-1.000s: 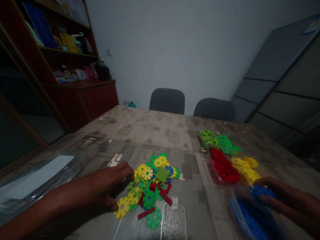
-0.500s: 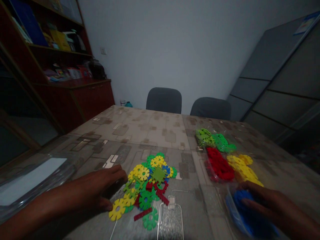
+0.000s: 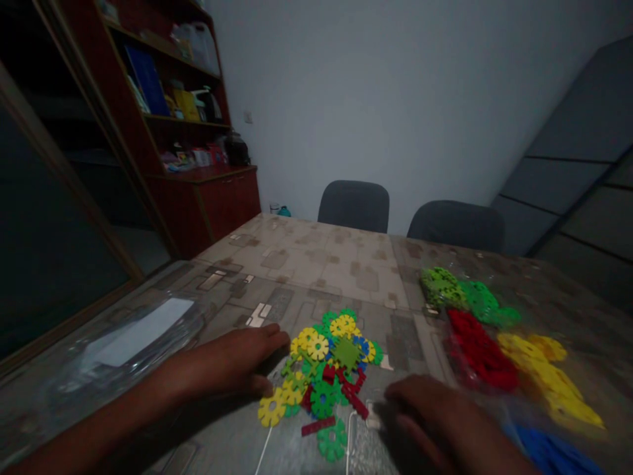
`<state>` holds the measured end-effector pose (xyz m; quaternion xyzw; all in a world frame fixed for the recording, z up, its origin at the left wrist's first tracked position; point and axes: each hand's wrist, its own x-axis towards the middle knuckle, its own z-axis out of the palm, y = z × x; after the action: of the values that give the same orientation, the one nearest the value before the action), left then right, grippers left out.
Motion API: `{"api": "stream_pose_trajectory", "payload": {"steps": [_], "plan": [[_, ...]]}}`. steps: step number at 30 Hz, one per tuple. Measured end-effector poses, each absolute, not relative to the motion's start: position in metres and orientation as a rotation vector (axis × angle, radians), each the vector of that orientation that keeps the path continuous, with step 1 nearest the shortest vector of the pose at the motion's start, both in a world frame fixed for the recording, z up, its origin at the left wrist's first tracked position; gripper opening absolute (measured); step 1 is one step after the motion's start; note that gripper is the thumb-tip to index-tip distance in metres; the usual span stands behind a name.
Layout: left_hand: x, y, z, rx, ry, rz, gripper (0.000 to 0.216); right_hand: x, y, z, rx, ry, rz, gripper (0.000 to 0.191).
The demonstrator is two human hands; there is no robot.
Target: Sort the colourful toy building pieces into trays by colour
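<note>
A mixed pile of plastic building pieces lies on the table in front of me. It has yellow snowflake discs (image 3: 272, 408), green snowflake discs (image 3: 332, 441), a square olive-green piece (image 3: 345, 354), dark red notched strips (image 3: 319, 426) and a few blue bits. Resting at the pile's left edge, my left hand (image 3: 237, 361) is open, its thumb near the lowest yellow disc and nothing visible in it. On the pile's right, my right hand (image 3: 445, 415) hovers over the table, slightly blurred. Its fingers are loosely bent with the thumb apart, and no piece shows in it.
Sorted pieces sit in clear containers at the right: lime-green (image 3: 442, 288), green (image 3: 479, 300), red (image 3: 482, 353), yellow (image 3: 544, 376) and blue (image 3: 558, 452). A clear plastic package with a white label (image 3: 148, 330) lies at the left. Two grey chairs (image 3: 354, 206) stand beyond the table.
My right hand has left the container of blue pieces and moved left toward the pile. My left hand stays beside the pile. The view has turned to the left.
</note>
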<state>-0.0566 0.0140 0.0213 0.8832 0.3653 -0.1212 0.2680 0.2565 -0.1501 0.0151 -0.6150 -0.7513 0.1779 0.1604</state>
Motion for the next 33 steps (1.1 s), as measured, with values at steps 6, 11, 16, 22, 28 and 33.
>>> {"api": "stream_pose_trajectory", "payload": {"steps": [6,11,16,22,28,33], "plan": [[-0.063,0.015,0.006,2.460,0.992,-0.373,0.047,0.167,-0.078,0.012,-1.909,-2.177,0.543,0.018],[-0.053,0.004,0.000,2.526,1.013,-0.437,0.065,0.149,-0.038,0.003,-2.027,-2.151,0.473,0.022],[-0.048,0.000,0.008,2.508,1.011,-0.453,0.063,0.154,-0.034,-0.003,-1.962,-2.103,0.499,0.027],[-0.041,-0.005,0.018,2.457,1.080,-0.437,0.050,0.173,-0.031,-0.009,-1.796,-2.064,0.631,0.015],[-0.046,0.002,0.016,2.440,1.068,-0.478,0.033,0.165,-0.024,-0.017,-1.769,-2.066,0.616,0.015],[-0.062,0.031,0.009,2.450,0.972,-0.250,0.011,0.151,-0.024,-0.015,-1.857,-2.115,0.561,0.020]]}}
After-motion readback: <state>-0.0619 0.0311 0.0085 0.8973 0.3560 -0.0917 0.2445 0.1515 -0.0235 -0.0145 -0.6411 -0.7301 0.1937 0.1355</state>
